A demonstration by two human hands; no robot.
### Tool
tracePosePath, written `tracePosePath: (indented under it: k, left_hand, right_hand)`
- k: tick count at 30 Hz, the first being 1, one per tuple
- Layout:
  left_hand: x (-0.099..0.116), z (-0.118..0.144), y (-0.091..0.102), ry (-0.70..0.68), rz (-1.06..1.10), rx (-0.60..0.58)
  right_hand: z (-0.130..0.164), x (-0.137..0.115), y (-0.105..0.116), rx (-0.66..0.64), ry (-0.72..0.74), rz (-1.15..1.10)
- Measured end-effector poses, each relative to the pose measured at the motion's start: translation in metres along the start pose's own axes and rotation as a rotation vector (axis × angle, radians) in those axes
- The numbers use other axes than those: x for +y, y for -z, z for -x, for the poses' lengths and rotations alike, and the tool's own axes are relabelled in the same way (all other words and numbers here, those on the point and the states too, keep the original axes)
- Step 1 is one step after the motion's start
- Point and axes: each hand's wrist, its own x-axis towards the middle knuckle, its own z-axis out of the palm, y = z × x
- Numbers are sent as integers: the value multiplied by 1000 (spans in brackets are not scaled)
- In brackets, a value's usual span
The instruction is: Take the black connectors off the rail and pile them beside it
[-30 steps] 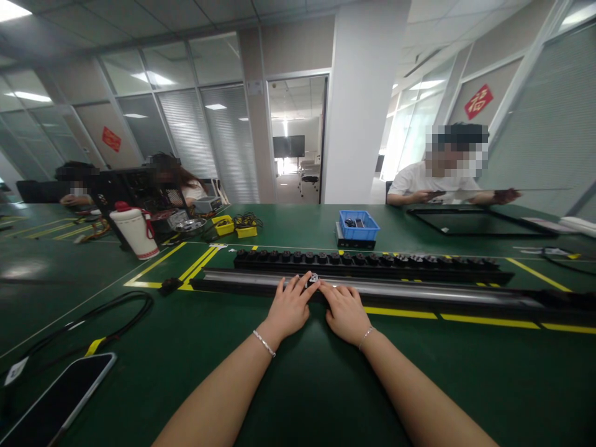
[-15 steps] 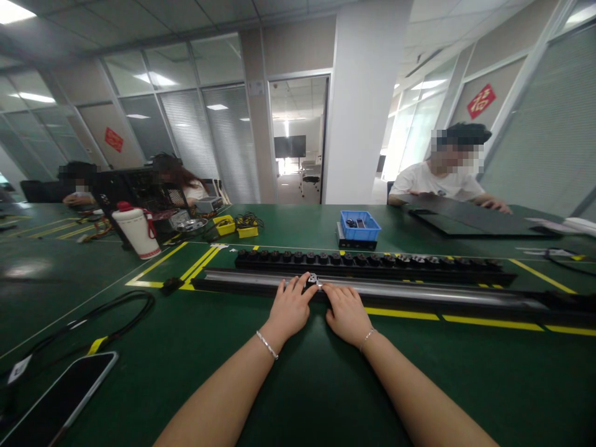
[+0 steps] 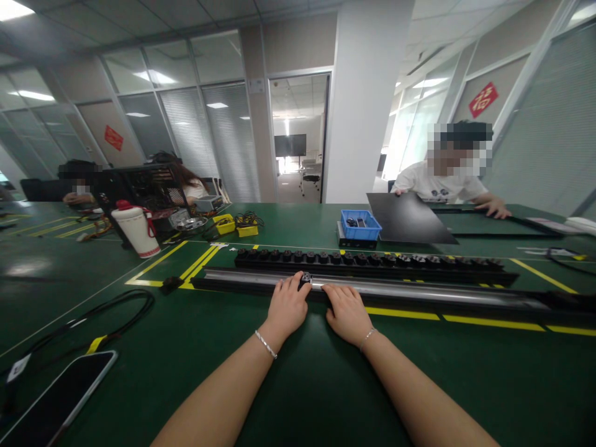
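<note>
Head view: my left hand (image 3: 287, 305) pinches one black knob (image 3: 306, 277) onto the rail (image 3: 419, 290), my right hand (image 3: 347, 308) rests flat there, holding nothing; the knob row (image 3: 367, 257) behind remains unfitted.

Green table (image 3: 288, 385), yellow stripes (image 3: 488, 321)

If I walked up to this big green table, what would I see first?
Right in the middle, the left hand and the right hand rest on a long silver metal rail, with the left fingers on a small black part. Just behind it runs a long black strip of round black knobs. A bright blue plastic bin sits farther back, and a white jug with a red lid stands to the left.
</note>
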Motion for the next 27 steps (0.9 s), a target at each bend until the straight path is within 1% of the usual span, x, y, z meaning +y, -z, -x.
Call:
tracePosePath:
  k: [3, 8, 10, 17, 21, 27]
  left_hand:
    - [-2, 1, -1, -2, -26, 19]
    - [-4, 4, 1, -97, -77, 29]
    - [-4, 3, 2, -111, -100, 26]
    - [-3, 0, 1, -74, -128, 1]
    - [-6, 1, -1, -26, -129, 18]
    - [-8, 1, -1, -10, -124, 41]
  right_hand:
    - [0, 1, -1, -3, 0, 3]
    - [0, 1, -4, 15, 3, -2]
    - [0, 1, -4, 18, 4, -3]
    - [0, 2, -2, 24, 13, -1]
    - [0, 2, -2, 27, 19, 1]
    - [0, 2, -2, 22, 17, 5]
